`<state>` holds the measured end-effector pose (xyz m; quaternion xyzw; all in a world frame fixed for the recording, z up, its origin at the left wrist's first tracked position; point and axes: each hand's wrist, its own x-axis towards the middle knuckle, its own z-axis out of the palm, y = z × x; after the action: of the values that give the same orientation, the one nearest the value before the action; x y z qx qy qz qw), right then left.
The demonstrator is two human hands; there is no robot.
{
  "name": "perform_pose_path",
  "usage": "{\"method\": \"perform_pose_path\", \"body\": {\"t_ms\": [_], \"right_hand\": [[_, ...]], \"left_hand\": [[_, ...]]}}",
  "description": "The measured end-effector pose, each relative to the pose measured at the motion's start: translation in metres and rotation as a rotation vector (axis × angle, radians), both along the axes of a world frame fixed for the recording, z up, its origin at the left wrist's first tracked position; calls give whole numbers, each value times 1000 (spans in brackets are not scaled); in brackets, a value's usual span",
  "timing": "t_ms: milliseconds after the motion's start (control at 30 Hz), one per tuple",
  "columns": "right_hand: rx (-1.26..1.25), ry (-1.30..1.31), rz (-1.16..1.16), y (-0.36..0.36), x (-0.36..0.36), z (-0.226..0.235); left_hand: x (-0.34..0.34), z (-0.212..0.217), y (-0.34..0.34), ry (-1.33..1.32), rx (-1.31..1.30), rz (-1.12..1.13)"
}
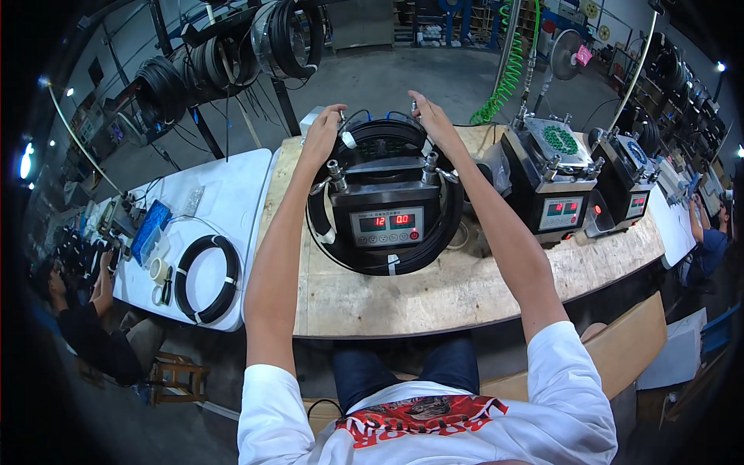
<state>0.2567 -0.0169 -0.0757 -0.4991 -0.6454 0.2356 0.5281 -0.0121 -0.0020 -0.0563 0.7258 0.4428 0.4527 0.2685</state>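
Observation:
A coil of black cable [387,262] lies looped around a dark benchtop machine [387,225] with red lit digits, bound with white ties. My left hand [321,138] reaches to the machine's far left corner, fingers closed about a small metal knob there. At the far right corner, my right hand [435,124] pinches a matching metal knob between thumb and fingers. Two more metal posts [336,175] stand at the machine's near corners. Short black leads with blue ends rise behind the coil, between my hands.
Two similar machines [562,182] stand to the right on the wooden bench [372,302]. On the white table [256,201] at left lie another black coil [180,279], a tape roll [160,270] and a blue tray [152,231]. Co-workers sit at both sides.

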Motion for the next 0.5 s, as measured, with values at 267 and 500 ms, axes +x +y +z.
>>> {"method": "perform_pose_path", "body": {"t_ms": [267, 500], "right_hand": [[-24, 22, -20, 2, 1, -2], [32, -11, -23, -1, -1, 0]], "left_hand": [[2, 0, 0, 5, 40, 12], [-1, -6, 6, 17, -16, 19]]}}
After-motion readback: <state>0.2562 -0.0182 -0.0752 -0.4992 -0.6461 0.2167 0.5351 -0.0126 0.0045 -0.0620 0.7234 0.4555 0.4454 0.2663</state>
